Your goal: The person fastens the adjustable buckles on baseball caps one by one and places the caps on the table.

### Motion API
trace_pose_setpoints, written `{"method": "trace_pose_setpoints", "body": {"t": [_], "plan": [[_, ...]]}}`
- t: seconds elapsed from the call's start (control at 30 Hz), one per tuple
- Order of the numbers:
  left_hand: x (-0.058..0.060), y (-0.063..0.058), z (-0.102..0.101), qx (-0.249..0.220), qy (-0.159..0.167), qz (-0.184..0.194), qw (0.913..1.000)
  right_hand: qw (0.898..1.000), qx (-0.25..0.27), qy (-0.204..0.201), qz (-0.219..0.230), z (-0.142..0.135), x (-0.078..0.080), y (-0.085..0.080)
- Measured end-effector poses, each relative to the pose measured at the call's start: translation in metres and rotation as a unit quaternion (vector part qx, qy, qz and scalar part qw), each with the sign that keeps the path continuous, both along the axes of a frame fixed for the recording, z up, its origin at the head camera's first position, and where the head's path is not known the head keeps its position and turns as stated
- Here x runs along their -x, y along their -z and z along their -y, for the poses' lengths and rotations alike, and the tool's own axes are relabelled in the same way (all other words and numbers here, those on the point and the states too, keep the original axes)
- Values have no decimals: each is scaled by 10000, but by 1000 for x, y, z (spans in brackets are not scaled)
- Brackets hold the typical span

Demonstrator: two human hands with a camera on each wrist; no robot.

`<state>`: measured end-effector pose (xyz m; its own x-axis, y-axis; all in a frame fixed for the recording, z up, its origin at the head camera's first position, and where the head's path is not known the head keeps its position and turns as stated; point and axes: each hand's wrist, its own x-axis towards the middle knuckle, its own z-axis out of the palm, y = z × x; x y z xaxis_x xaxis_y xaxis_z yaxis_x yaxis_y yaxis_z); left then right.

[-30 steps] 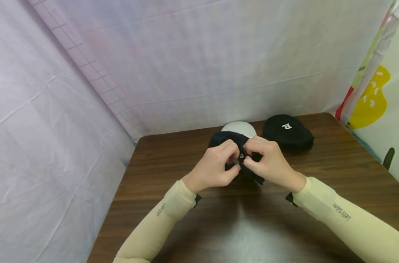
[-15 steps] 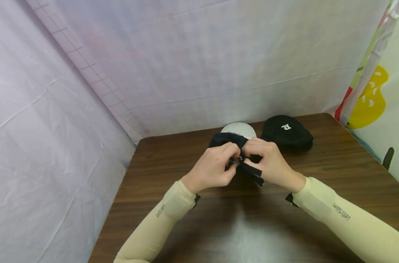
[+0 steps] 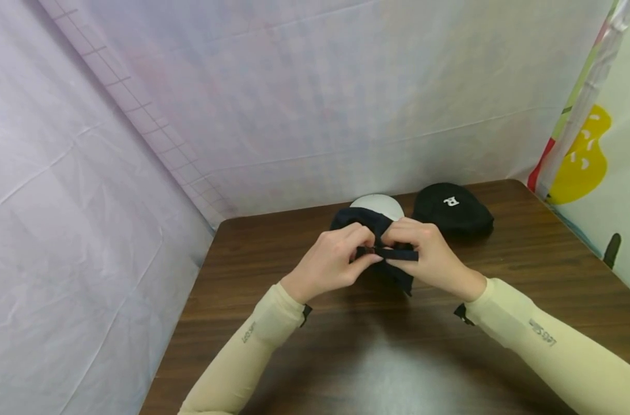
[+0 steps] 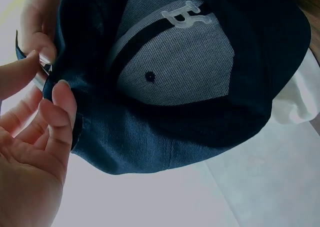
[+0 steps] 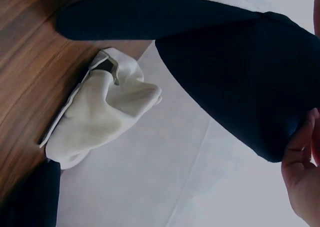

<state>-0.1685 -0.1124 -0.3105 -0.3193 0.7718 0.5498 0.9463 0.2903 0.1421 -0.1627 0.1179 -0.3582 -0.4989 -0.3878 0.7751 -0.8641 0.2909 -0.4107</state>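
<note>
A navy baseball cap [image 3: 358, 216] is held up above the table between my two hands. Its hollow inside faces the left wrist view, showing a mesh lining and the back of a stitched letter. My left hand [image 3: 335, 259] pinches the cap's back edge by a small metal buckle [image 4: 46, 68]. With thumb and fingers, my right hand [image 3: 429, 253] pinches the back strap [image 3: 398, 254], whose loose end points right across the hand. Both hands nearly meet at the buckle. In the right wrist view the cap's brim [image 5: 150, 17] juts left; fingers partly hide the buckle.
Behind the held cap a white cap [image 3: 379, 203] lies at the back of the brown wooden table [image 3: 252, 259]. To its right sits a black cap [image 3: 452, 213] with a white letter. Pale curtains [image 3: 315, 115] hang just beyond the table's back edge.
The strap's loose end, earlier pointing down to the right, now lies level across my right hand. Both hands stay close together at the cap's back.
</note>
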Motion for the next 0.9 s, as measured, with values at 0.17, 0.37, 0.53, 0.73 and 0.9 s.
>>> {"method": "trace_pose_setpoints", "body": {"t": [0.17, 0.37, 0.53, 0.73, 0.9], "plan": [[1, 0, 0, -54, -63, -21, 10000, 9998, -127, 34, -146, -1, 2, -2], [1, 1, -1, -32, -87, -17, 10000, 9997, -201, 58, -135, -1, 1, -1], [-1, -2, -1, -118, -491, 366, 9981, 9983, -324, 291, -379, 0, 2, -1], [-6, -9, -3, -19, -1150, 797, 9902, 9929, -610, 519, -879, 2, 4, -3], [-8, -11, -5, 294, -1397, 764, 9868, 9908, -715, 535, -1013, 2, 5, -2]]}}
